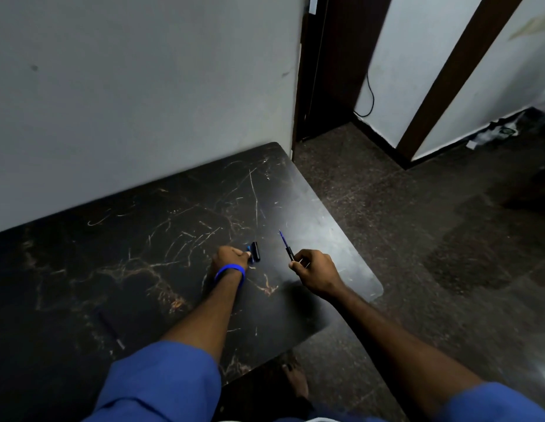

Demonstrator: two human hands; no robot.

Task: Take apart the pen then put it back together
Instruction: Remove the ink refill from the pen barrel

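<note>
While pinched between thumb and fingertips of the right hand, blue refill with black tip section slants up and away, long axis running from the grip toward the wall, thin point farthest from the body and leaning slightly left. Held just above the counter, near its right edge. To the left, well apart from the refill, left hand lowered onto the dark marbled surface, fingers curled and closed on a small blue piece; what kind of pen part cannot be told. Just beside those fingertips, touching or nearly so, short black cap-like piece lying flat, long axis pointing away toward the wall. Blue band around the left wrist. Nearer the body on the left, dark pen barrel lying alone on the counter, long axis diagonal.
</note>
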